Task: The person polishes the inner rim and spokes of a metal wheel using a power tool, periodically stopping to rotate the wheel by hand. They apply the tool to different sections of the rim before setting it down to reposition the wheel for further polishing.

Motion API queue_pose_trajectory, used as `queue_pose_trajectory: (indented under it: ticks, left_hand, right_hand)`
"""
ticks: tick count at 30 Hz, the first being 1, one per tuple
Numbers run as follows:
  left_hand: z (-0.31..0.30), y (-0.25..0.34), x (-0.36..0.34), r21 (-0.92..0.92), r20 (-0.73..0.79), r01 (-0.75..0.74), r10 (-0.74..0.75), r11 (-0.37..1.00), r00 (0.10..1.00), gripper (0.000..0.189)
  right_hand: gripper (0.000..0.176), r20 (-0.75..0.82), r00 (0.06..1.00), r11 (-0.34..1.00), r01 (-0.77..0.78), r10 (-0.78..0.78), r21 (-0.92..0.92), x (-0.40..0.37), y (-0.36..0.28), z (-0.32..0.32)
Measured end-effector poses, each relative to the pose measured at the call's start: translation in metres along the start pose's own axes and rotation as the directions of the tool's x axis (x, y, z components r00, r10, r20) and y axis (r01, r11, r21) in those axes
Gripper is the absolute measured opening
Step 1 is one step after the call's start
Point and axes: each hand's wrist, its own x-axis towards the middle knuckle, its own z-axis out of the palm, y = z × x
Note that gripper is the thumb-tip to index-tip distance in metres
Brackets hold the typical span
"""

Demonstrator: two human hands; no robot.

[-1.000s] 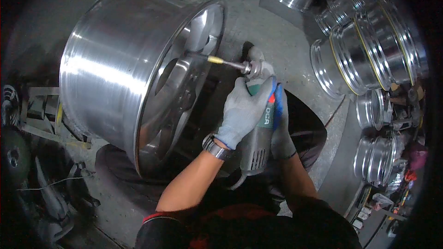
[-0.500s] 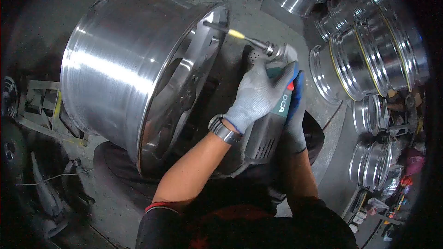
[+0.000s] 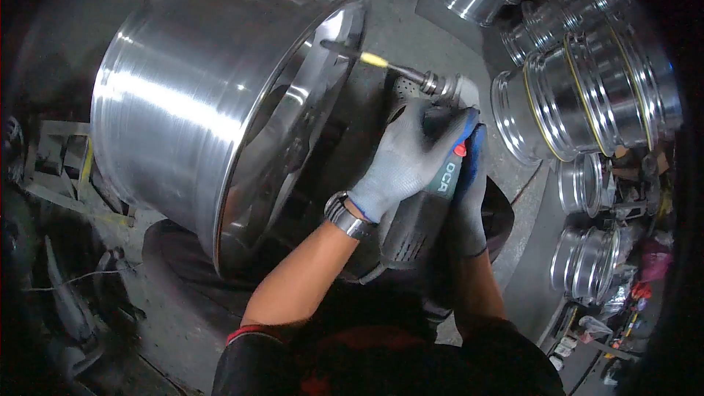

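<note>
Grinder [image 3: 416, 226], a green and grey handheld power tool, sits right in the middle of the view, gripped by both gloved hands and angled up and to the left. Its long thin bit [image 3: 370, 59], with a yellow band partway along, pokes out from the metal collar, and the tip is right at the inner lip of a big shiny wheel rim [image 3: 183, 103], touching or near enough that it's hard to tell. The left hand [image 3: 403, 158], in a grey knit glove, is wrapped over the top of the tool's body with fingers curled tight around it. The right hand [image 3: 469, 198], in a grey glove with blue on it, is clamped around the far side of the same body, fingers mostly hidden. A wristwatch [image 3: 345, 218] sits on the left wrist, with a bare forearm running down to a dark sleeve with a red cuff [image 3: 253, 334]. The rim lies tilted on its side over the grey concrete floor [image 3: 411, 22]. Well off to the right is a pile of more polished rims [image 3: 587, 95], some with yellow lines around them.
</note>
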Motion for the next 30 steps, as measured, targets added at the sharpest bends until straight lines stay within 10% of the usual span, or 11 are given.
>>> queue_pose_trajectory:
  ticks: [10, 18, 23, 30]
  left_hand:
    - [0.001, -0.003, -0.003, -0.086, 0.039, 0.051, -0.048, 0.995, 0.998, 0.045]
    - [-0.001, -0.002, -0.01, -0.115, 0.028, 0.031, -0.028, 0.993, 0.999, 0.047]
    - [-0.004, -0.001, -0.033, -0.063, -0.028, 0.27, -0.272, 0.961, 0.962, 0.049]
    - [0.002, 0.001, -0.009, -0.035, -0.025, 0.119, -0.12, 0.992, 0.992, 0.044]
  right_hand:
    - [0.054, 0.034, 0.986, 0.97, 0.166, -0.163, -0.175, -0.007, 0.001, 0.004]
    - [0.052, 0.094, 0.995, 0.994, 0.02, -0.031, 0.108, -0.01, 0.011, -0.002]
    - [0.05, 0.119, 0.993, 0.999, 0.0, -0.005, 0.043, -0.025, 0.019, -0.005]
    - [0.052, 0.08, 0.995, 0.98, -0.067, 0.053, 0.189, -0.011, -0.005, 0.013]
